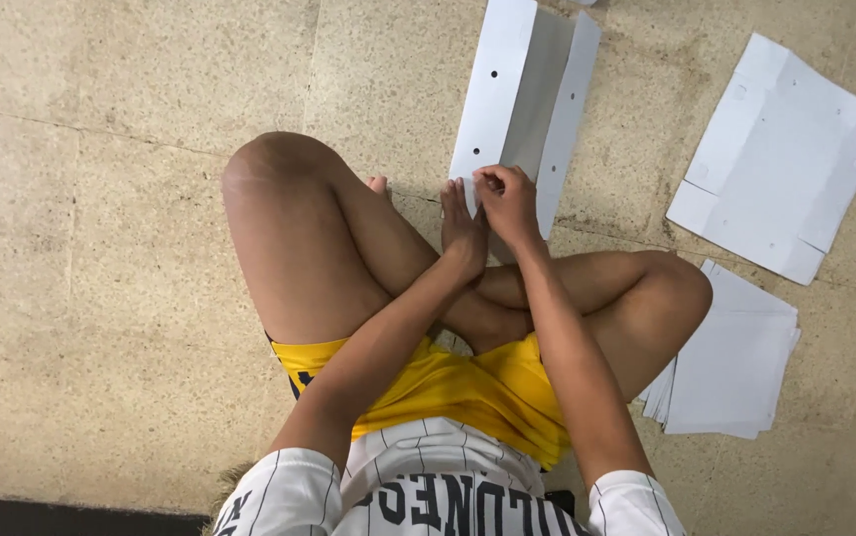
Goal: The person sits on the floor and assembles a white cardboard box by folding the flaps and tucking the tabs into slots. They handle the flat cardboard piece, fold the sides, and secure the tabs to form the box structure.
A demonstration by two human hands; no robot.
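Together, both hands — left hand (462, 230), right hand (509, 201) — fingers pinched on one folded white card (522, 94); one flat sheet (780, 159), one stack (730, 362).

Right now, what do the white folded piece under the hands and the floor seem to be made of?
The white folded piece looks like thin matte cardboard or card stock: crisp straight creases, flaps standing up, small punched holes. The floor looks like polished stone or terrazzo: speckled beige with thin straight joint lines. Both the left hand and the right hand press the piece's near edge.

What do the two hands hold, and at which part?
Both the left hand and right hand pinch the near end of the folded white cardboard piece.
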